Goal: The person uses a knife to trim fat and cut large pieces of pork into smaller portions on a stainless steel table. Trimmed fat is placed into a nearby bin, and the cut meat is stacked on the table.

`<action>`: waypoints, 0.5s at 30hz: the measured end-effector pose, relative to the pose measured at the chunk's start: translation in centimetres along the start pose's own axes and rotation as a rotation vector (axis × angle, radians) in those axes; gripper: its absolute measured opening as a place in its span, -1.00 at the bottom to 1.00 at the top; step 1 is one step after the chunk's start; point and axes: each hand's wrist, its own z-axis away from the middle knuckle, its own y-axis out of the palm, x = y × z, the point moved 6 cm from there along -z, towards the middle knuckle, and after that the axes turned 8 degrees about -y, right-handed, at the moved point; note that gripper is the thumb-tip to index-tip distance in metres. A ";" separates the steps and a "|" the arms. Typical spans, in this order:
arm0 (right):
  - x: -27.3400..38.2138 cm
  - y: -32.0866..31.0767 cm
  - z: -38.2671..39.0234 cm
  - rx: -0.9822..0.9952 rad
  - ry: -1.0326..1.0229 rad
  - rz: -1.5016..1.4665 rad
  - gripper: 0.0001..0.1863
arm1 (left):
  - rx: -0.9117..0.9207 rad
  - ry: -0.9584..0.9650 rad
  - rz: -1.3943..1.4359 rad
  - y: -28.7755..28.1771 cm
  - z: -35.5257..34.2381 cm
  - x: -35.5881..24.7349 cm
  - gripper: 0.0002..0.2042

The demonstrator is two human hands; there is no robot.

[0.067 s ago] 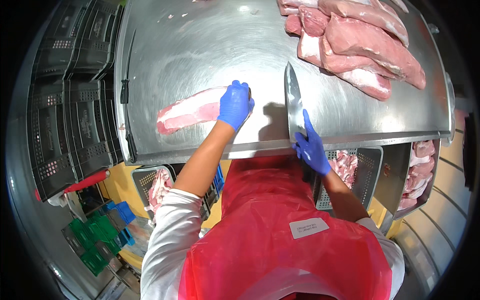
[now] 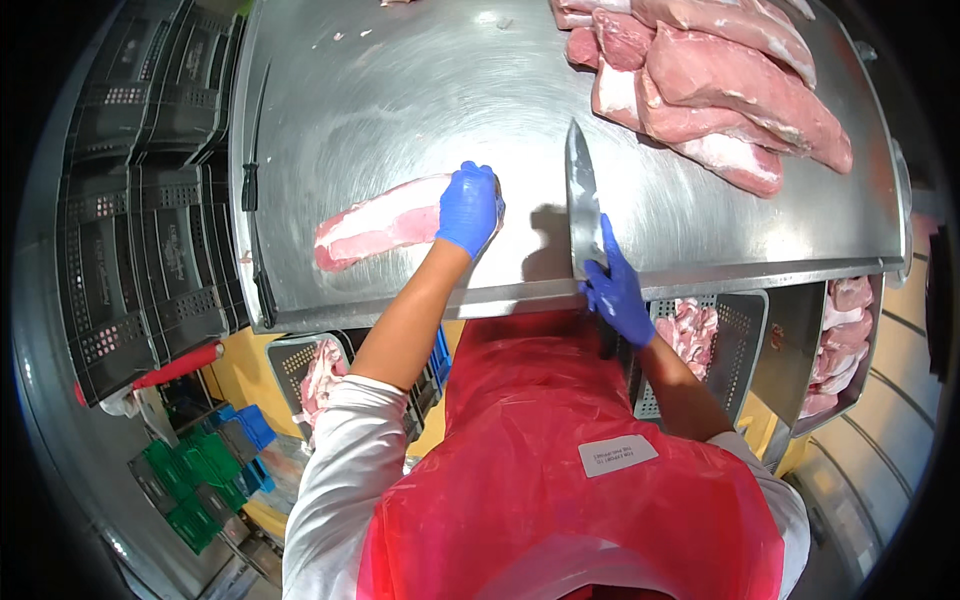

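The left hand [image 2: 469, 207], in a blue glove, lies curled over the right end of a long pink slab of raw meat with a pale fat stripe [image 2: 378, 226], pressing it down on the brushed steel table [image 2: 400, 110]. The slab lies near the table's front edge, toward its left side. The right hand [image 2: 617, 290], also gloved in blue, is closed around the handle of a broad-bladed steel knife [image 2: 581, 205] at the front edge; the blade lies flat on the table, tip pointing away from the person, just right of the left hand and apart from the slab. A heap of pink raw meat cuts [image 2: 712, 82] fills the far right corner. Grey perforated crates of meat [image 2: 727, 345] stand below the front edge.
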 end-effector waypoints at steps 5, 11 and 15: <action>-1.6 4.4 -3.1 -0.007 -0.136 -0.021 -0.22 | 0.062 -0.081 -0.055 2.0 -1.5 2.1 -0.82; 0.7 9.8 -8.8 -0.022 0.038 -0.333 -0.17 | 0.128 -0.451 0.395 1.1 -1.9 6.8 -0.75; 0.7 11.0 -11.5 -0.017 0.066 -0.304 -0.16 | 0.110 -0.456 0.302 -0.1 -2.8 4.7 -0.76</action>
